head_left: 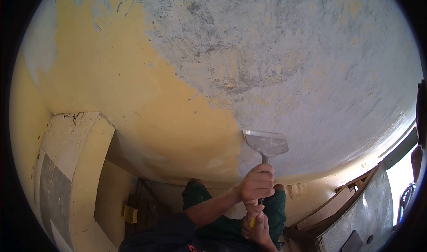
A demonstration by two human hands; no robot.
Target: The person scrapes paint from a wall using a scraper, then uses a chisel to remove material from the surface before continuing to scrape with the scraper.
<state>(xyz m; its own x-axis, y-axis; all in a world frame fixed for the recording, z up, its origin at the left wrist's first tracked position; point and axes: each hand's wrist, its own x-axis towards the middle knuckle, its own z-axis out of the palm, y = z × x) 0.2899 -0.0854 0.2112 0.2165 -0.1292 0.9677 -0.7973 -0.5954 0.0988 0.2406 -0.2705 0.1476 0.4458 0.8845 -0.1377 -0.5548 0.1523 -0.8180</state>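
Observation:
A wide metal scraper (269, 144) has its blade edge at the wall, right by the border between yellow paint (178, 118) and the scraped grey surface (311, 96). My left hand (258, 183) is wrapped round the upper part of its dark handle, just below the blade head. Lower down, my right hand (255, 226) grips the handle's end, where a bit of yellow shows between the fingers. Both hands are closed, one above the other, in front of my knees in green trousers (275, 207).
At the left a boxed-out ledge (80, 149) with chipped edges juts from the wall. A yellow block (130, 214) sits in the recess beside it. To the lower right leans a large grey panel (362, 212) near wooden boards (329, 207). Flakes (297, 190) lie along the wall's foot.

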